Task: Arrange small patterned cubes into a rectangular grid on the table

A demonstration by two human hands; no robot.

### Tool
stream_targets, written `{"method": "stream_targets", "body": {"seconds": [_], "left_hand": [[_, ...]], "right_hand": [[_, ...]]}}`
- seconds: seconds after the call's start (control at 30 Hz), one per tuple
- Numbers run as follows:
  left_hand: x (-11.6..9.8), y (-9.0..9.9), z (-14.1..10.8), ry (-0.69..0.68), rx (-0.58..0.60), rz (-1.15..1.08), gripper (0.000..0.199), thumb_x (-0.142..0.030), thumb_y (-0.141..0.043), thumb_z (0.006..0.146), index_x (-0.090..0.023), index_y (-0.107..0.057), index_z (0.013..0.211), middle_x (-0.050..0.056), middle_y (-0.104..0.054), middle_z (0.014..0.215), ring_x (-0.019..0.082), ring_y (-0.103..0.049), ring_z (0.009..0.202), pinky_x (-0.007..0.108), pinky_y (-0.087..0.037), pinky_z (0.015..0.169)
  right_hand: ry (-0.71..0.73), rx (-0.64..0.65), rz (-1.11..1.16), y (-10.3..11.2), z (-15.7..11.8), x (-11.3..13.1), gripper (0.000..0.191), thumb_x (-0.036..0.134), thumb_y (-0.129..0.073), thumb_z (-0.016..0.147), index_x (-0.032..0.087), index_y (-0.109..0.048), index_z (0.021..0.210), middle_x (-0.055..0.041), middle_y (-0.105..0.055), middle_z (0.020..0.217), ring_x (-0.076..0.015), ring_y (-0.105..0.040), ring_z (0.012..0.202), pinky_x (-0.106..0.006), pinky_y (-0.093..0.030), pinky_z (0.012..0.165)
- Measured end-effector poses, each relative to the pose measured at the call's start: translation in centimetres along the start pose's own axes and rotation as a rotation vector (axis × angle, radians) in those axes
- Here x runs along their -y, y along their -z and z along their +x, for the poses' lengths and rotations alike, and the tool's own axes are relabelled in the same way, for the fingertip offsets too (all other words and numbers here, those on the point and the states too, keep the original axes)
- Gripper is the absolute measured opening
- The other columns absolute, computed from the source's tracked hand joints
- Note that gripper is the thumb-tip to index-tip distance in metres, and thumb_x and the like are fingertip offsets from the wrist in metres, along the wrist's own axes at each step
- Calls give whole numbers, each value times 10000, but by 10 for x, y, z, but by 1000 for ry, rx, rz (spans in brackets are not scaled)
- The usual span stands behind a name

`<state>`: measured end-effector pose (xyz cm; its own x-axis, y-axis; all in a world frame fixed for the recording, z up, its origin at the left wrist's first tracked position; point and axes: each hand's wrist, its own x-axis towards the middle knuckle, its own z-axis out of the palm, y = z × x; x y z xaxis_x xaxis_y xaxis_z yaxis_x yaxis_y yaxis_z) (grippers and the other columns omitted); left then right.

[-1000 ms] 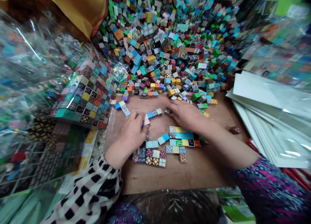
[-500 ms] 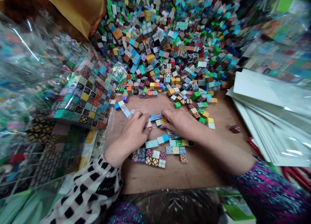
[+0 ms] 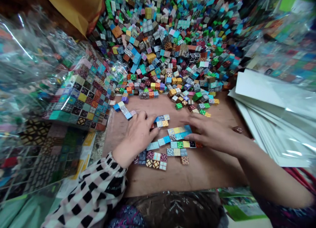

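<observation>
My left hand (image 3: 138, 131) rests at the left end of a short strip of small patterned cubes (image 3: 162, 120), thumb and forefinger closing on the cubes there. Its fingers partly hide that end. My right hand (image 3: 209, 130) is blurred, fingers stretched out and apart, beside a flat group of yellow and blue cubes (image 3: 179, 131). I see nothing held in it. Nearer me lie a row of light-blue, green, yellow and black cubes (image 3: 183, 144), a row with a stone pattern (image 3: 177, 152) and a maroon-and-tan block group (image 3: 156, 159).
A large heap of loose cubes (image 3: 172, 40) fills the back of the wooden board (image 3: 209, 175). Bagged cubes (image 3: 81, 93) stand at the left. White sheets (image 3: 261, 99) are stacked at the right, with red handles (image 3: 300, 175) below. A single dark-red cube (image 3: 237, 129) lies near the sheets.
My right hand has let go of the cube strip and moved right with its fingers spread, uncovering the strip's right end and the yellow-blue group. My left hand stays at the strip.
</observation>
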<state>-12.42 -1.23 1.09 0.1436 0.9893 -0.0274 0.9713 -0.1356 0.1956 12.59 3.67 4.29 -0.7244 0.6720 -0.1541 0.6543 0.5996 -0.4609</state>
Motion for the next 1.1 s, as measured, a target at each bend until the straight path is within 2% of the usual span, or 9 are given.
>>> {"method": "stream_targets", "body": {"seconds": [0.17,0.33,0.5,0.6,0.83,0.97,1.1], "left_hand": [[-4,0,1,-33,-9,10,472,-443,-569,889,-255,-556,1321,99,-520,1042,302,-508,975,417,-445,826],[-6,-2,3,-41,8,24,432,-438,-528,916,-251,-574,1303,100,-515,1023,295,-508,953,404,-441,809],[-6,-2,4,-64,4,32,434,-440,-494,936,-257,-558,1325,100,-512,1047,275,-509,952,392,-433,832],[-7,0,5,-54,33,37,441,-419,-521,924,-268,-551,1338,102,-519,1050,277,-516,953,401,-433,839],[3,3,3,-19,10,21,419,-357,-548,905,-266,-567,1314,92,-524,1056,277,-519,982,413,-445,877],[11,4,2,-42,33,-9,410,-352,-561,899,-240,-587,1293,94,-525,1056,282,-515,1014,425,-451,892],[12,5,1,-49,53,-22,423,-343,-584,884,-229,-587,1292,93,-524,1051,284,-512,1024,436,-454,892]], "right_hand": [[-7,-22,-87,-16,-5,8,186,240,-577,899,182,-643,1063,-129,-592,1136,-271,-574,1040,-403,-488,865],[72,-10,-122,-24,4,4,288,205,-592,884,175,-639,1167,-130,-602,1138,-279,-559,1062,-416,-476,904],[76,-50,-184,-33,8,6,456,320,-624,896,208,-548,1331,-132,-597,1190,-299,-549,1077,-433,-475,902],[38,-82,-202,-36,10,11,505,401,-642,885,245,-532,1353,-122,-598,1191,-302,-547,1074,-417,-480,884],[-56,-109,-286,-38,7,10,303,436,-593,907,211,-662,1098,-118,-617,1075,-292,-573,991,-412,-475,854],[-177,-161,-331,-35,5,9,315,432,-571,923,194,-665,1105,-132,-626,1068,-310,-579,1004,-411,-479,826],[-194,-134,-339,-30,6,10,307,411,-581,922,188,-661,1119,-135,-628,1082,-305,-583,1006,-405,-474,832]]}}
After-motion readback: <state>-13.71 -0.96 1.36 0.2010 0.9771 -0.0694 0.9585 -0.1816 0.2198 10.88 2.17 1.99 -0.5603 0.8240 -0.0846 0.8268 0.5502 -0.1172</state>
